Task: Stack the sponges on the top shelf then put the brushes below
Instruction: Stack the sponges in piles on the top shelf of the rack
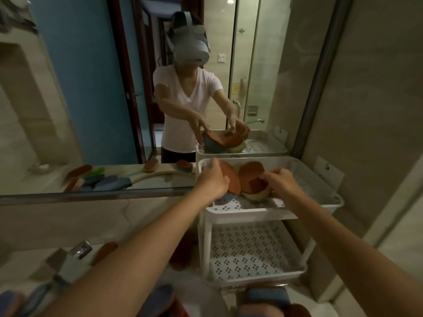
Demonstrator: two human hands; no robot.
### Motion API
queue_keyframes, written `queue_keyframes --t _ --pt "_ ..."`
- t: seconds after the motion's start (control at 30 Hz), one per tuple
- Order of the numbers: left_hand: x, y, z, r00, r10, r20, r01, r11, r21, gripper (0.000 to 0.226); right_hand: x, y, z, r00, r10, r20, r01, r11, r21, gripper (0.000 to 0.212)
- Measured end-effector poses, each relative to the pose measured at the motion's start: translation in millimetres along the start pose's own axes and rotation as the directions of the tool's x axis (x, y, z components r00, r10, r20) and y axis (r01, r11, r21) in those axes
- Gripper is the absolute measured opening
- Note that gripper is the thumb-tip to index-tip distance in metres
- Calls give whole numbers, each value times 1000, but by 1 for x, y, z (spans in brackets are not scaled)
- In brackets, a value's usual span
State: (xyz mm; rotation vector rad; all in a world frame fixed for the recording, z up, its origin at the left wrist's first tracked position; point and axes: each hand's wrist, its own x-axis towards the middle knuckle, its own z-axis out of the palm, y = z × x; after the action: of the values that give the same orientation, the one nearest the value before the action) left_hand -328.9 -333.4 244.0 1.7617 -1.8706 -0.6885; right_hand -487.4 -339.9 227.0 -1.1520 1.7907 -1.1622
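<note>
A white two-tier rack stands against the mirror, and its top shelf (320,179) holds oval sponges. My left hand (211,179) grips a blue sponge with an orange face (230,180) that stands on edge at the shelf's left. My right hand (280,181) presses down on a cream sponge with an orange top (251,179) lying beside it. The lower shelf (249,250) is a perforated white tray with nothing on it. Blurred brushes (158,300) and sponges (270,298) lie on the counter near the bottom edge.
A large mirror (96,88) fills the wall behind the rack and reflects a person and the counter. A chrome tap (80,249) and an orange brush (104,251) are at the lower left. A tiled wall (377,133) closes the right side.
</note>
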Motion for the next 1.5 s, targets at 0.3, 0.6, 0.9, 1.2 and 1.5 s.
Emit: queue_keyframes --t 0.3,0.6,0.9,1.2,1.5 --pt "-2 -7 -4 929 225 293 -328 869 371 77 9 9 -21 948 -149 281 217 948 -232 41" --pt "11 -12 6 973 201 112 -230 813 535 36 23 10 -10 878 -251 407 399 854 -334 59" --pt "21 -20 11 983 181 26 -171 859 483 52 33 11 3 836 -336 433 517 746 -419 56" --pt "19 -24 15 988 148 -44 -120 916 384 48 36 14 3 833 -356 425 532 728 -432 52" --pt "15 -16 16 992 113 -60 -82 923 375 48 27 12 1 830 -282 482 528 675 -515 61"
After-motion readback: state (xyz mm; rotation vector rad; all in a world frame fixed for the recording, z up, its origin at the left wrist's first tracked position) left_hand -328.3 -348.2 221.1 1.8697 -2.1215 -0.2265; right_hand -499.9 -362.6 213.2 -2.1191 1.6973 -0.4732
